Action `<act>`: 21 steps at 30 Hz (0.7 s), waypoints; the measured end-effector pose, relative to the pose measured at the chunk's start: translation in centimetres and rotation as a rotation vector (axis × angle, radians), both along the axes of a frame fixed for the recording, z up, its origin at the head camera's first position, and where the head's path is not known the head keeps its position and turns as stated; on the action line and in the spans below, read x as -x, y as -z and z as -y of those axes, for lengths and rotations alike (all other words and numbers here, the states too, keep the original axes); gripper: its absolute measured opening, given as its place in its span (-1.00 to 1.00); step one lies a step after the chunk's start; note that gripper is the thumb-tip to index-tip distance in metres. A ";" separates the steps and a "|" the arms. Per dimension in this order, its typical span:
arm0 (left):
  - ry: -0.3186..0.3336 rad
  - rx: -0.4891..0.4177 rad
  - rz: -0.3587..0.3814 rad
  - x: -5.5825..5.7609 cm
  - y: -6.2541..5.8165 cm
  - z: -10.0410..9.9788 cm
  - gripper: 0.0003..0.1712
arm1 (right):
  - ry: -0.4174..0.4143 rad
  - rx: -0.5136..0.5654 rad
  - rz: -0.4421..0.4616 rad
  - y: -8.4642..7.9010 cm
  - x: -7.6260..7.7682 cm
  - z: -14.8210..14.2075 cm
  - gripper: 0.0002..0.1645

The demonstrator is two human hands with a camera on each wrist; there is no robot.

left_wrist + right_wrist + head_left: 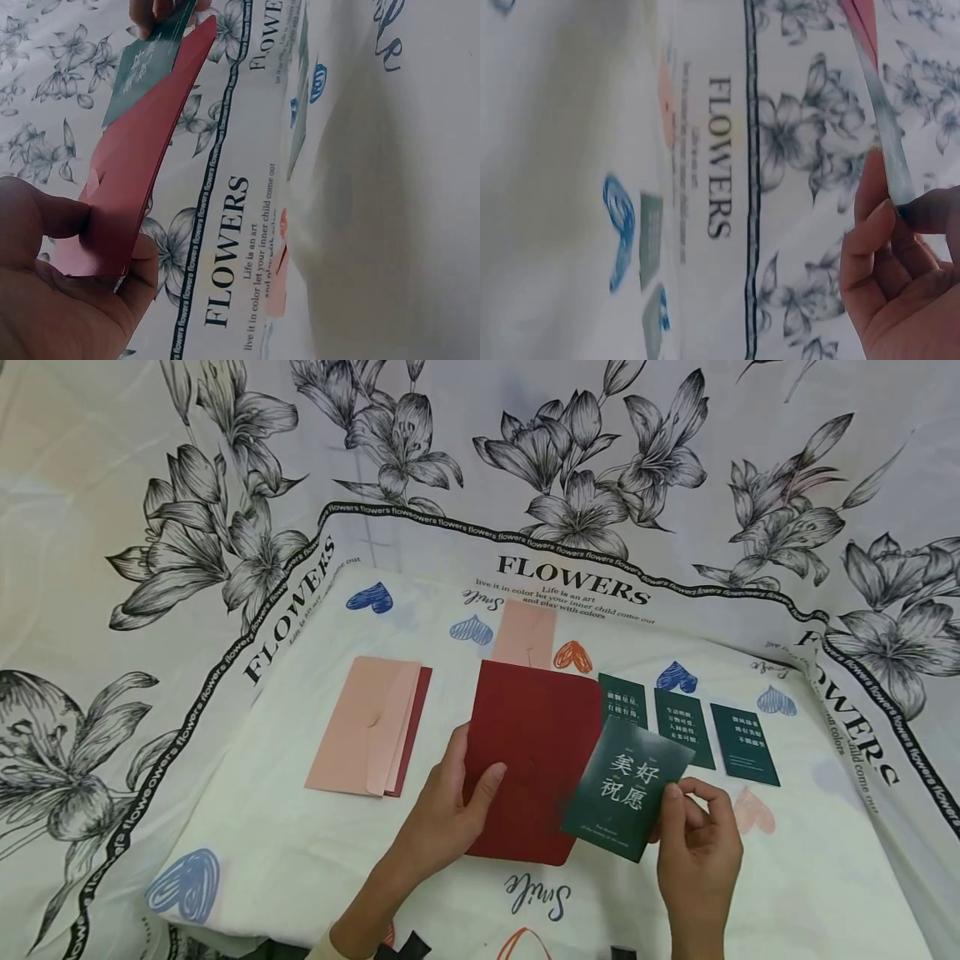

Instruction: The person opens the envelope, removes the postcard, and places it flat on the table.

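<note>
My left hand grips a dark red envelope by its left side, thumb on the front and fingers behind. In the left wrist view the envelope is seen nearly edge-on, tilted above the cloth. My right hand pinches a dark green card with large white characters by its right edge, between thumb and fingers. The card's left part overlaps the envelope's right edge in the head view. From the right wrist, the card shows as a thin slanted strip, with the envelope's pink-red corner beyond it.
Three green cards with white writing, one a middle card, lie in a row at the right. To the left rests a pink envelope over a red one. Another pink envelope lies behind. White cloth with printed hearts covers the surface.
</note>
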State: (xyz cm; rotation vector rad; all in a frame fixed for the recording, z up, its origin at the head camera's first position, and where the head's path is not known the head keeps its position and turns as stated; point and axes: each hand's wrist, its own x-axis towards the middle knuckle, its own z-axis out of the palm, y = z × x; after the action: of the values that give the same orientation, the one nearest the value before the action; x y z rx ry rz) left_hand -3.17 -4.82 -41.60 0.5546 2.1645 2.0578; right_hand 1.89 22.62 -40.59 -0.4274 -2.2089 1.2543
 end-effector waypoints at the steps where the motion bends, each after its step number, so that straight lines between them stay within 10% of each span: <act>1: -0.018 0.000 -0.004 0.0 0.0 0.1 -0.37 | 0.027 -0.003 0.004 -0.1 0.0 -0.5 -0.72; 13: -0.091 -0.023 -0.013 0.3 0.3 1.1 -0.35 | 0.217 -0.038 0.228 0.0 0.1 -6.2 -0.63; 21: -0.076 -0.044 0.007 0.3 0.3 1.1 -0.35 | 0.007 -0.220 0.643 2.1 2.1 -10.0 -0.47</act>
State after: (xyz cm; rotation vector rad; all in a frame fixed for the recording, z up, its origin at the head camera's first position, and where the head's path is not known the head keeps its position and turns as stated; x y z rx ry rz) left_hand -3.45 -5.97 -41.89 0.4757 2.1735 2.1477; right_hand -0.22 32.66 -42.74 -0.8370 -2.8323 0.9321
